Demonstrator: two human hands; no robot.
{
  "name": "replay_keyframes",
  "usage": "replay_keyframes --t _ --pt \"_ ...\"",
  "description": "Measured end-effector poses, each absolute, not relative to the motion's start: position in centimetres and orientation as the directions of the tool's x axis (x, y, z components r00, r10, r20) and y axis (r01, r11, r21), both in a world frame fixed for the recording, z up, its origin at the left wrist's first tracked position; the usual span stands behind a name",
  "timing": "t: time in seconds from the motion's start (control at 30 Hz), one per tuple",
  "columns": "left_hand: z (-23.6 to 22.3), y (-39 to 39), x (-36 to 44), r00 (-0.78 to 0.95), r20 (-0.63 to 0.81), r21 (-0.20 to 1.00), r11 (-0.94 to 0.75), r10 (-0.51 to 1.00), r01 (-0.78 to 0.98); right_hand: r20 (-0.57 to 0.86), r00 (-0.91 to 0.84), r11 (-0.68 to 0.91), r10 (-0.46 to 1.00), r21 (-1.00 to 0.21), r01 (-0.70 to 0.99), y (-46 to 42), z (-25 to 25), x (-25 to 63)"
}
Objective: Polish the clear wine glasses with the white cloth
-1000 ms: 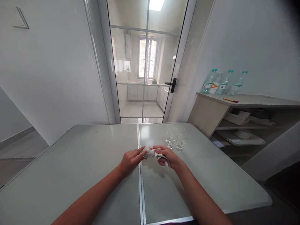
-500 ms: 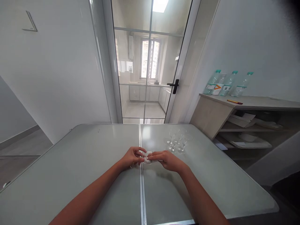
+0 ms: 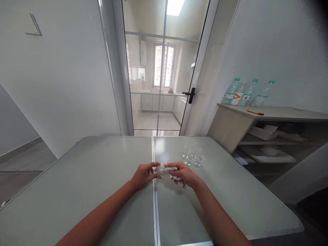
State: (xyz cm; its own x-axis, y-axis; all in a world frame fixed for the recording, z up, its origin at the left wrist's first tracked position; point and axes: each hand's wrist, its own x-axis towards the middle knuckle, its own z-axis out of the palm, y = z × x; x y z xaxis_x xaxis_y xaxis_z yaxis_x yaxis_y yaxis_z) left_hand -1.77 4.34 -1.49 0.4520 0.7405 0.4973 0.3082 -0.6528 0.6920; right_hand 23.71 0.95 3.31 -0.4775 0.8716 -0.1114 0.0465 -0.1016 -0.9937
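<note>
My two hands meet above the middle seam of the grey table [image 3: 89, 177]. My left hand [image 3: 143, 175] curls its fingers round the end of a small clear glass [image 3: 161, 169] lying on its side. My right hand [image 3: 183, 174] is closed on a white cloth [image 3: 176, 177] that wraps the other end of the glass and hangs below the fingers. A cluster of several stemmed glasses [image 3: 194, 155] stands upright just beyond my right hand.
A glazed door [image 3: 164, 68] with a black handle [image 3: 190, 94] stands behind the table. At the right is a wooden shelf unit [image 3: 271, 136] with three water bottles [image 3: 246, 92] and a pencil [image 3: 253, 111] on top.
The cloth now hangs out below my right hand again, and the glass lies sideways between both hands; half a second ago the fingers were pinched closer over it. The view barely shifted.
</note>
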Motion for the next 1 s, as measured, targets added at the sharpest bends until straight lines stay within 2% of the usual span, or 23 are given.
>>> replay_keyframes --t 0.07,0.13,0.17,0.23,0.3,0.4,0.47,0.53,0.6,0.7,0.77,0.83,0.87,0.93,1.0 --pt "-1.5 4.5 -1.7 0.507 0.284 0.891 -0.419 0.814 0.174 -0.007 -0.571 0.113 0.821 -0.978 0.174 0.5 4.0 23.8" --pt "-1.4 4.5 -1.6 0.56 0.153 0.968 -0.237 0.814 0.08 0.116 -0.65 0.322 0.751 -0.924 0.206 0.2 4.5 23.8" --pt "-1.3 4.5 -1.6 0.553 0.142 0.976 -0.211 0.821 0.062 0.17 -0.651 0.39 0.739 -0.897 0.208 0.1 4.7 23.7" --pt "-1.3 4.4 -1.6 0.483 0.224 0.947 -0.306 0.846 0.096 0.209 -0.586 0.408 0.783 -0.883 0.23 0.0 4.6 23.4" --pt "-1.2 4.1 -1.7 0.417 0.391 0.83 -0.51 0.821 0.225 0.101 -0.465 0.239 0.879 -0.939 0.248 0.2 4.1 23.1" --pt "-1.5 3.8 -2.0 0.474 0.602 0.513 -0.766 0.642 0.386 -0.18 -0.357 -0.147 0.916 -0.982 0.118 0.7 3.1 22.6" --pt "-1.8 3.9 -2.2 0.527 0.676 0.338 -0.852 0.515 0.399 -0.247 -0.396 -0.29 0.884 -0.955 -0.052 1.1 2.7 22.3" --pt "-1.9 3.9 -2.3 0.541 0.701 0.27 -0.875 0.464 0.402 -0.237 -0.458 -0.348 0.857 -0.921 -0.176 1.6 2.5 22.1" --pt "-1.8 3.9 -2.4 0.514 0.678 0.331 -0.843 0.525 0.425 -0.24 -0.483 -0.369 0.842 -0.909 -0.191 1.9 2.7 22.0" --pt "-1.0 3.8 -2.3 0.388 0.554 0.6 -0.677 0.736 0.427 -0.219 -0.464 -0.278 0.859 -0.959 -0.061 2.0 3.7 22.3" --pt "-0.2 3.8 -2.1 0.35 0.412 0.8 -0.518 0.841 0.303 -0.074 -0.516 -0.063 0.853 -0.997 0.038 1.9 4.6 22.9" --pt "0.6 4.0 -2.0 0.428 0.208 0.94 -0.301 0.88 0.162 0.115 -0.631 0.214 0.767 -0.973 0.084 1.7 5.3 23.7" --pt "1.0 4.1 -2.0 0.494 0.103 0.972 -0.193 0.863 0.134 0.184 -0.677 0.327 0.712 -0.941 0.087 1.6 5.5 24.0" --pt "1.7 4.3 -1.9 0.547 0.016 0.989 -0.093 0.837 0.113 0.258 -0.692 0.434 0.675 -0.897 0.089 1.4 5.3 24.5" --pt "2.1 4.4 -1.7 0.5 0.096 0.973 -0.186 0.861 0.134 0.226 -0.589 0.341 0.776 -0.936 0.09 1.1 4.1 24.6"
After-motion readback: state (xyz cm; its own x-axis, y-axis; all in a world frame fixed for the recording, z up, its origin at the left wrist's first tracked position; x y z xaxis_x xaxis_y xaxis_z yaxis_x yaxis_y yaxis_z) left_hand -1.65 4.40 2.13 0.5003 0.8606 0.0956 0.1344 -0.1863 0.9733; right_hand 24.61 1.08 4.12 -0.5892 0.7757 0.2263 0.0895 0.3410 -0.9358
